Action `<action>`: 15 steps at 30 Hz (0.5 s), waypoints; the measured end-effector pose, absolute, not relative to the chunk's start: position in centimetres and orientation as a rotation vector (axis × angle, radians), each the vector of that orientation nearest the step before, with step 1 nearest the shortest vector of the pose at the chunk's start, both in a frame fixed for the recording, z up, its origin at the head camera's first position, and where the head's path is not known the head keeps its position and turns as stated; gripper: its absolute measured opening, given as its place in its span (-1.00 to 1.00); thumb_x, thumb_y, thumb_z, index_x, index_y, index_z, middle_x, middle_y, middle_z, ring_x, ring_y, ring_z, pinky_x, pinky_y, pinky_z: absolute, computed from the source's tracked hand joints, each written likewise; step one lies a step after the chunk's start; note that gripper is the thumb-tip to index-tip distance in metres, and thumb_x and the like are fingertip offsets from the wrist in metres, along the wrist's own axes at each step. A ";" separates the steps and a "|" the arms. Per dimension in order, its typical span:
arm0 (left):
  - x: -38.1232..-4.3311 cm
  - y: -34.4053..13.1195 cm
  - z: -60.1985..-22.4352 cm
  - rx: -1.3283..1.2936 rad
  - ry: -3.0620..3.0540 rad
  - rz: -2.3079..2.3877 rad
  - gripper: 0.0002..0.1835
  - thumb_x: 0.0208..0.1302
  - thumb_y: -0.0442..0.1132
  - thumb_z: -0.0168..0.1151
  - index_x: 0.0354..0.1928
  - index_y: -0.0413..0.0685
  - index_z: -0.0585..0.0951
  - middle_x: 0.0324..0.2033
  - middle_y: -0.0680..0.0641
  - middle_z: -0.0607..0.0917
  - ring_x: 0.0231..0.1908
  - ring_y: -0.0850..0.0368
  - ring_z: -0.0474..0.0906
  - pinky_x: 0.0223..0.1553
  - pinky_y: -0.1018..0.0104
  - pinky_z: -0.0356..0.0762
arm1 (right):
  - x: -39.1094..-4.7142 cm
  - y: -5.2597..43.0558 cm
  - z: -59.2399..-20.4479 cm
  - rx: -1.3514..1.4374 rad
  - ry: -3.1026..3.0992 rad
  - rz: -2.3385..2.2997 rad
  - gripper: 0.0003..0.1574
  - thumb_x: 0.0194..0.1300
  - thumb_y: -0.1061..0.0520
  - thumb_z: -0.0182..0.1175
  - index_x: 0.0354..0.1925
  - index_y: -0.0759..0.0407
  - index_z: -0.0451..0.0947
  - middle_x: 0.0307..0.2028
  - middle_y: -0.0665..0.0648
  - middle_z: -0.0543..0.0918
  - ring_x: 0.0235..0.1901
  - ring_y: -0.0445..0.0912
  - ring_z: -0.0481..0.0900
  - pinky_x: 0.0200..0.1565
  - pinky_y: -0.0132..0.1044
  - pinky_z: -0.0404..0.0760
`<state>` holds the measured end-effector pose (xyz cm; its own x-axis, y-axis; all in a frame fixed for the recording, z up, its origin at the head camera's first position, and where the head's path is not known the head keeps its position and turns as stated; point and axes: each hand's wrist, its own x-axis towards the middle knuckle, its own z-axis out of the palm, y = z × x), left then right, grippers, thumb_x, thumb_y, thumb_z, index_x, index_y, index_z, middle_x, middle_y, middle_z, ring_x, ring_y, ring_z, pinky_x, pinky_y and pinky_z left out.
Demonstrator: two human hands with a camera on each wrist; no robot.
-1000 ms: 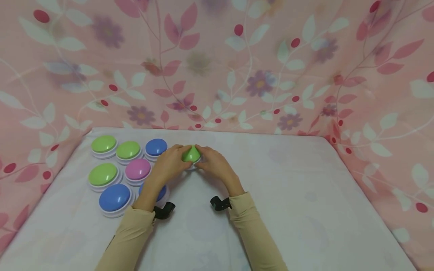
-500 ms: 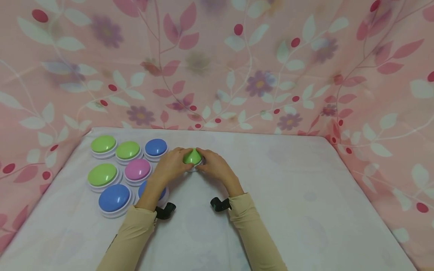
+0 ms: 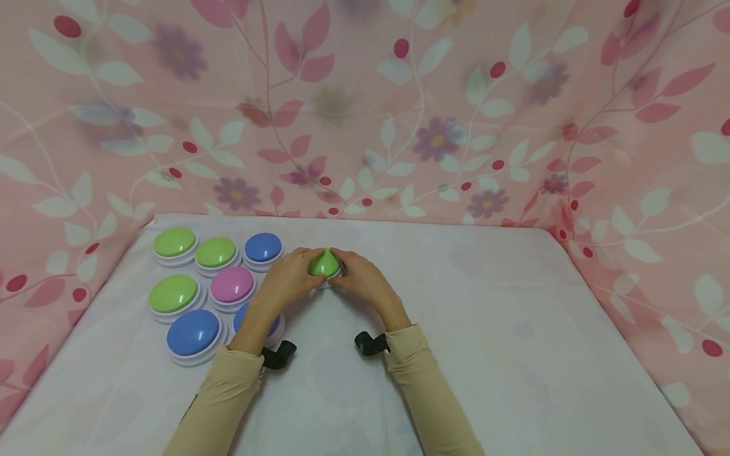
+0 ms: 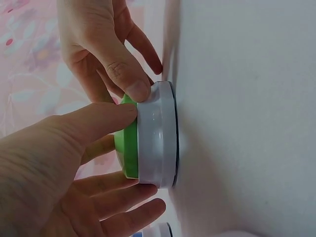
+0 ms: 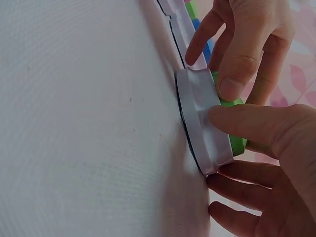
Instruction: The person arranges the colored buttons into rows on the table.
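Between both hands, near the far middle of the table, stands a green push button [image 3: 324, 265] with a white base. My left hand [image 3: 291, 277] grips it from the left, its thumb near the seam of the green cap in the left wrist view. From the opposite side my right hand [image 3: 365, 280] holds it, and the right wrist view has that thumb on the white base [image 5: 205, 128]. The fingers hide parts of the cap. In both wrist views the base sits upright at the tabletop.
Left of the hands stand several more buttons on white bases: green ones [image 3: 173, 293], a pink one [image 3: 232, 285] and blue ones [image 3: 192, 332]. My left forearm partly covers one blue button [image 3: 242, 316]. A floral curtain [image 3: 365, 114] borders the white-covered table [image 3: 502, 329].
Both hands and the green push button shifted slightly toward me between one second and half a second ago. Since then they have barely moved. The other buttons stay put.
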<state>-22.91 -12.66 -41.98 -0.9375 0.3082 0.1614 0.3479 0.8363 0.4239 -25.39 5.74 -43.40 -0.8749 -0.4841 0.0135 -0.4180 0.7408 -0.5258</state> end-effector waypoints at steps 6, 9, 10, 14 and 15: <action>-22.8 -12.7 -42.0 -0.530 -2.930 -0.721 -0.35 0.18 -0.13 0.41 0.31 -0.15 0.50 0.15 -0.28 0.61 0.11 -0.20 0.56 0.10 -0.08 0.53 | -25.3 5.9 -43.3 -0.740 2.800 -0.836 -0.15 0.28 0.06 0.35 0.44 0.17 0.28 0.30 0.17 0.49 0.28 0.00 0.45 0.31 -0.10 0.40; -22.8 -12.8 -42.0 -0.535 -2.927 -0.722 -0.36 0.19 -0.13 0.41 0.31 -0.17 0.49 0.15 -0.29 0.60 0.12 -0.21 0.56 0.11 -0.09 0.52 | -25.3 5.9 -43.3 -0.736 2.795 -0.854 -0.16 0.28 0.05 0.35 0.44 0.16 0.29 0.31 0.16 0.48 0.30 0.00 0.43 0.31 -0.10 0.40; -22.8 -12.9 -42.0 -0.534 -2.928 -0.720 -0.35 0.19 -0.13 0.41 0.31 -0.17 0.49 0.15 -0.29 0.60 0.13 -0.21 0.55 0.11 -0.09 0.52 | -25.3 5.9 -43.3 -0.735 2.793 -0.860 -0.17 0.28 0.05 0.35 0.43 0.15 0.29 0.31 0.16 0.48 0.30 -0.01 0.43 0.31 -0.10 0.40; -22.7 -12.9 -41.7 -0.542 -2.932 -0.716 -0.34 0.21 -0.14 0.40 0.32 -0.21 0.47 0.18 -0.29 0.58 0.17 -0.21 0.53 0.14 -0.09 0.51 | -25.3 6.0 -43.2 -0.740 2.790 -0.872 -0.17 0.28 0.05 0.35 0.43 0.16 0.29 0.31 0.16 0.48 0.29 -0.01 0.43 0.31 -0.10 0.40; -22.6 -13.0 -41.6 -0.539 -2.933 -0.716 -0.34 0.21 -0.14 0.40 0.32 -0.21 0.46 0.19 -0.29 0.57 0.17 -0.21 0.52 0.14 -0.09 0.51 | -25.4 6.0 -43.2 -0.743 2.792 -0.873 -0.16 0.28 0.05 0.35 0.43 0.17 0.29 0.31 0.17 0.48 0.29 -0.01 0.44 0.31 -0.11 0.40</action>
<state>-22.60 -12.97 -41.55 -0.9356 0.3182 0.1529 0.3529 0.8294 0.4331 -25.38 5.97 -43.21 -0.8716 -0.4894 0.0275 -0.4179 0.7126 -0.5635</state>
